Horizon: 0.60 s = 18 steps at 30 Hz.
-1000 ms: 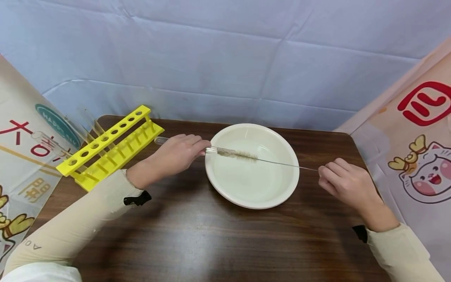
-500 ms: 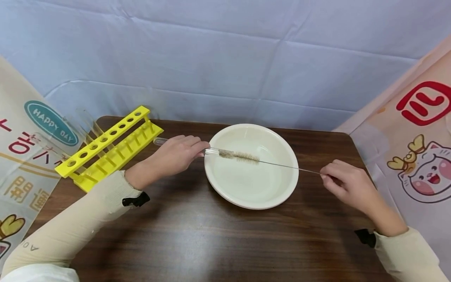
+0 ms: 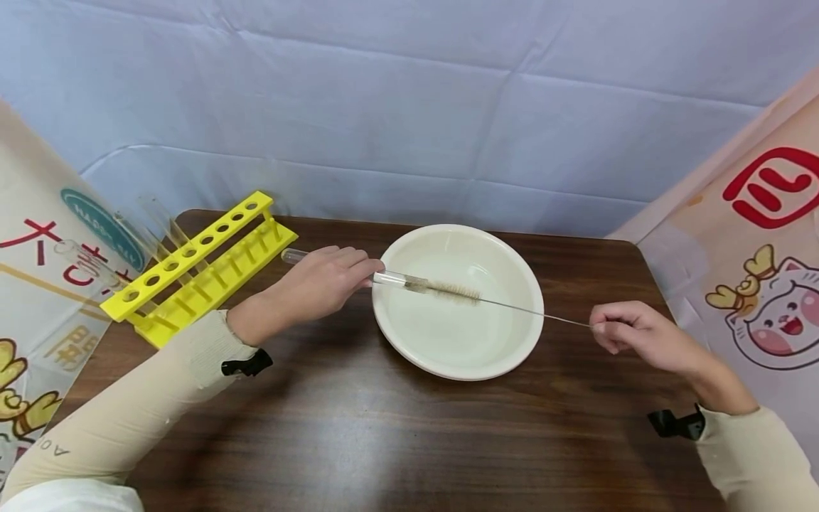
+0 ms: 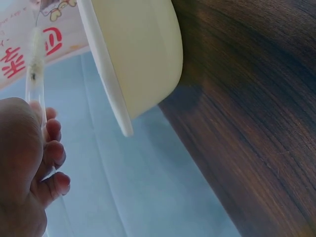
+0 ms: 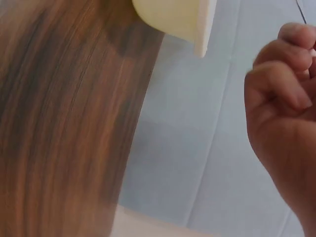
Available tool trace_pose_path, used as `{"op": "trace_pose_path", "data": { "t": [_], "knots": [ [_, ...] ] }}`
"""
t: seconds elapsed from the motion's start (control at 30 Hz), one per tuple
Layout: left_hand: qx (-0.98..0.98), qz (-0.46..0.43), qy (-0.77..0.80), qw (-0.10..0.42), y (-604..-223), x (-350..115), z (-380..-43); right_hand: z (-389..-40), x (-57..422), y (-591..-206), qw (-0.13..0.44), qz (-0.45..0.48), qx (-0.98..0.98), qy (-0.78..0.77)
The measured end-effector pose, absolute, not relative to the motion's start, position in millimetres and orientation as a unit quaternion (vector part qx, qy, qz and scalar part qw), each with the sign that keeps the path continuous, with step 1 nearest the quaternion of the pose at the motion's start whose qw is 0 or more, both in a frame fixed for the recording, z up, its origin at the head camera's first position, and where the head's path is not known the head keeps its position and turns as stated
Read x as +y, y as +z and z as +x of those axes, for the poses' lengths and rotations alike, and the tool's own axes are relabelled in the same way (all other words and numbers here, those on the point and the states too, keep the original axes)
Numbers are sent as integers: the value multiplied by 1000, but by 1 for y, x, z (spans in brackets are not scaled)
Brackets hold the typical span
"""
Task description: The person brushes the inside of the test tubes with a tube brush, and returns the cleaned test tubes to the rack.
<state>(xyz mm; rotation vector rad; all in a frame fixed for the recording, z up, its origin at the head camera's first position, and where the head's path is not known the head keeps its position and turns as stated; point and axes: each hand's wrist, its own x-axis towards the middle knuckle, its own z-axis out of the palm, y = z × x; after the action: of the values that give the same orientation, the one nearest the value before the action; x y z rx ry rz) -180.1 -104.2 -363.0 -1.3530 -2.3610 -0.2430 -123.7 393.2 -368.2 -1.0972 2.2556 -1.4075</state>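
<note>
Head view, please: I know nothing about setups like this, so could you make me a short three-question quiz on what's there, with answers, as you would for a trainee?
1. Which hand holds the clear tube?
2. True or false: in the head view, the yellow rack stands to the left of the white bowl.
3. Pick one. The bristles of the brush are:
A) wholly outside the tube
B) partly inside the tube
C) completely inside the tube

Key:
1. The left hand.
2. True.
3. B; the rest of the bristles stick out, on the side toward the right hand.
</note>
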Motion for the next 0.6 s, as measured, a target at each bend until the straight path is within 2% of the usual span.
{"op": "trace_pose_path", "data": {
  "t": [0.1,0.27,0.6],
  "knots": [
    [-846,-486,-88,202,-363,-104,-180,-128,395,-370,196,-389,717,-545],
    [-846,-486,-87,201,-362,-103,-180,-136,396,-376,271,-408,607,-626],
    [-846,-486,-90,200,-363,-104,-181,-137,393,-376,386,-348,487,-702]
  ]
}}
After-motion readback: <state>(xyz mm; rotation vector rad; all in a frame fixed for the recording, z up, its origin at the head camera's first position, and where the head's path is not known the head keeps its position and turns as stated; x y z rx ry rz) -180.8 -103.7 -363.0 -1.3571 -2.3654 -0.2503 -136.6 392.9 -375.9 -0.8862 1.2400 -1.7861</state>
